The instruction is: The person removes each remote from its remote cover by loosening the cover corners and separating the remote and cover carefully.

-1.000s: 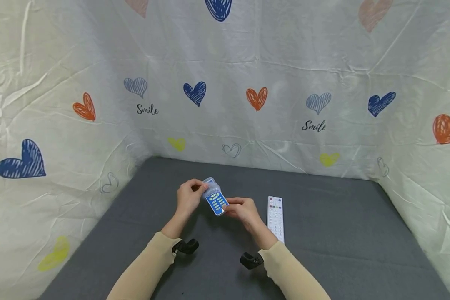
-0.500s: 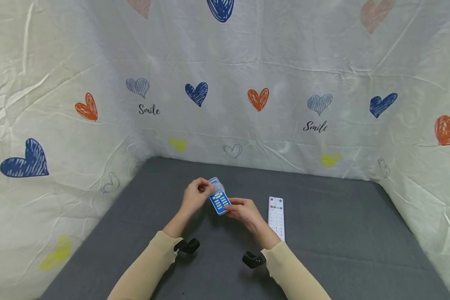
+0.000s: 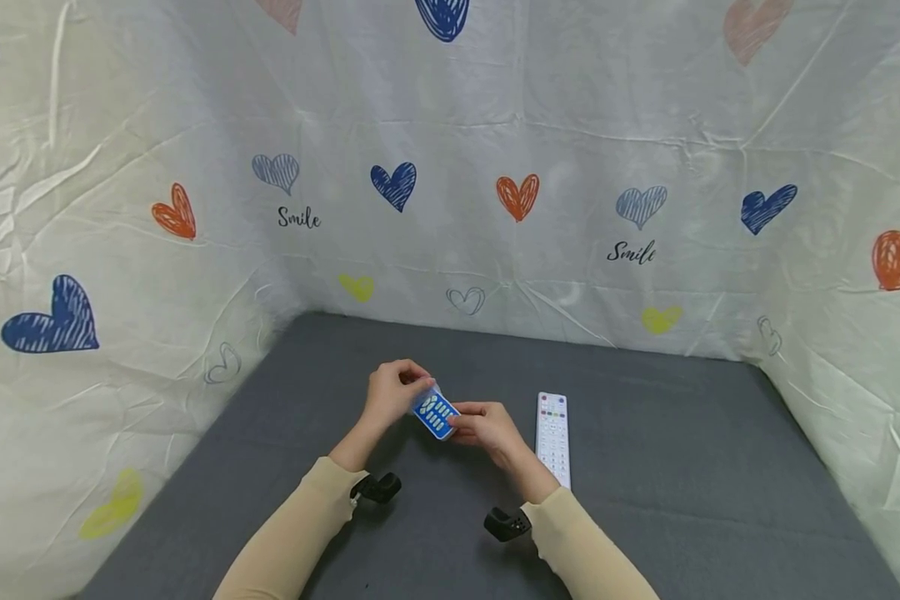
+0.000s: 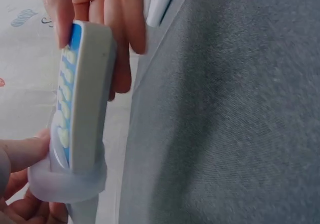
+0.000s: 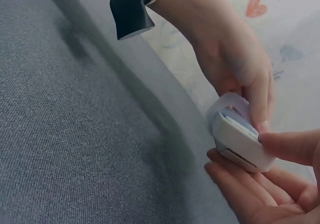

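Observation:
A small white remote control (image 3: 434, 414) with a blue face and pale yellow buttons is held up over the table, tilted. Its far end sits in a translucent soft sleeve (image 4: 75, 181), folded into a thick band around the remote. My left hand (image 3: 393, 392) pinches this sleeve between thumb and fingers, hiding most of it in the head view. My right hand (image 3: 489, 429) grips the near end, thumb on the blue face and fingers beneath, as the right wrist view shows. The remote's white side (image 4: 90, 99) is bare between the two hands.
A long white remote control (image 3: 552, 437) lies on the grey tabletop (image 3: 682, 467) beside my right forearm, which overlaps its near end. A white curtain (image 3: 450, 100) with printed hearts encloses the back and sides. Each wrist carries a black camera (image 3: 507, 523).
My left hand has shifted right, closer to my right hand, with the sleeve. The blue-faced remote has tipped, and its far end is now mostly hidden behind my left fingers. The long remote stays put.

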Motion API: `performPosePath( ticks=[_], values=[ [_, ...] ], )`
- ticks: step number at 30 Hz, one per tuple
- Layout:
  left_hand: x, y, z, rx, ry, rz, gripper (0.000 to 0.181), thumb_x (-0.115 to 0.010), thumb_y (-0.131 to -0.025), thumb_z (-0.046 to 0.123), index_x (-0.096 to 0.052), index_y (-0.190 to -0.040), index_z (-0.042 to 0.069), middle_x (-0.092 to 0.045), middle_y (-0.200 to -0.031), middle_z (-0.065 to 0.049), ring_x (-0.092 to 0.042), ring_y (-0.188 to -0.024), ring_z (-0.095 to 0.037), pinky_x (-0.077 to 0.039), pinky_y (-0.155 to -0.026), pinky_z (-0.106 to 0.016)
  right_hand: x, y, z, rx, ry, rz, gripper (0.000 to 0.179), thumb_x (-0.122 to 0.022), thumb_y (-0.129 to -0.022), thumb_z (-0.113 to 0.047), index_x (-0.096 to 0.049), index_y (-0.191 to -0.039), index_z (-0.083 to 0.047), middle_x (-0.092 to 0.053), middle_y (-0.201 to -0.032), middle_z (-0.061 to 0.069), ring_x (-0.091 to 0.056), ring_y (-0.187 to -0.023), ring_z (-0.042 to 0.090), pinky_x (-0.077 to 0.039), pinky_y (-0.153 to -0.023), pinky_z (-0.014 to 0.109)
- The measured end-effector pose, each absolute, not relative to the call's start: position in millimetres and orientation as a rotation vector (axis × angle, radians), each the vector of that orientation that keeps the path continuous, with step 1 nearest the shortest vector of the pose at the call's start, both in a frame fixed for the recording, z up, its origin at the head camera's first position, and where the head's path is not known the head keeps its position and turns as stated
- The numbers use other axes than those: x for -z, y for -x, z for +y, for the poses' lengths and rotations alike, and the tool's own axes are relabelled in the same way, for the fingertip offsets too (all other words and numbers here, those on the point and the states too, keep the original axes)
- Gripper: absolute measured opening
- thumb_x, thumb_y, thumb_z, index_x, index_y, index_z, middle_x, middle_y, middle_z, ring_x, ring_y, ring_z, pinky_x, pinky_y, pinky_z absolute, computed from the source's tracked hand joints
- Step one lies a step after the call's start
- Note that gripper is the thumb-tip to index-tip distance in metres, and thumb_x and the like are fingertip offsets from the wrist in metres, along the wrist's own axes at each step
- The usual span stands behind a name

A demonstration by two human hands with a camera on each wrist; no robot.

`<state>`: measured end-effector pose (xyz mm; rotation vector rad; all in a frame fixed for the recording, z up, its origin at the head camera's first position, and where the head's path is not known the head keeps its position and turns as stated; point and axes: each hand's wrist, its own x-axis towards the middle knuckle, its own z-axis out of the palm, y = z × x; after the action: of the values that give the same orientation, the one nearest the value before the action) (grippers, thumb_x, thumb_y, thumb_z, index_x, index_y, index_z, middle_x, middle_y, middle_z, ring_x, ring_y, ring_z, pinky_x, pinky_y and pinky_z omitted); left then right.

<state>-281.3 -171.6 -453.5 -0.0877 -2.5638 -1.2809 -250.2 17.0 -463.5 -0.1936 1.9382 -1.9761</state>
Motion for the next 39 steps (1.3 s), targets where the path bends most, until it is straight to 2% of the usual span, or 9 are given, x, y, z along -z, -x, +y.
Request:
performPosePath(
  ticks=[12, 25, 39],
  values=[
    [455.1, 283.3, -175.7, 1.285, 0.04, -2.408, 0.008, -0.074, -0.082, 0.014, -0.073, -0.079, 0.006, -0.066, -0.075, -0.009, -0.058, -0.066, -0.017, -0.044, -0.057, -0.027, 462.8, 250.7, 17.5, 1.975, 0.239, 1.911, 0.034, -0.064, -0.088, -0.007, -0.061, -0.118, 0.009, -0.067, -0.108, 0.024, -0.068, -0.082, 0.016, -0.055, -0.082, 0.04],
    [455.5, 280.4, -177.1, 1.274, -0.011, -2.339, 0.011, -0.076, -0.081, 0.016, -0.073, -0.078, 0.006, -0.066, -0.076, -0.01, -0.058, -0.065, -0.019, -0.043, -0.054, -0.025, 464.4, 251.6, 19.1, 1.955, 0.268, 1.931, 0.033, -0.061, -0.09, -0.004, -0.06, -0.118, 0.012, -0.066, -0.108, 0.026, -0.069, -0.085, 0.02, -0.054, -0.082, 0.043],
    [462.2, 283.8, -179.3, 1.279, -0.071, -2.301, 0.012, -0.076, -0.081, 0.017, -0.074, -0.079, 0.005, -0.068, -0.075, -0.011, -0.058, -0.065, -0.02, -0.044, -0.054, -0.027, 462.0, 247.3, 20.0, 1.974, 0.241, 1.919, 0.033, -0.064, -0.088, -0.006, -0.062, -0.118, 0.009, -0.067, -0.109, 0.025, -0.069, -0.084, 0.018, -0.055, -0.083, 0.042]
  ],
)
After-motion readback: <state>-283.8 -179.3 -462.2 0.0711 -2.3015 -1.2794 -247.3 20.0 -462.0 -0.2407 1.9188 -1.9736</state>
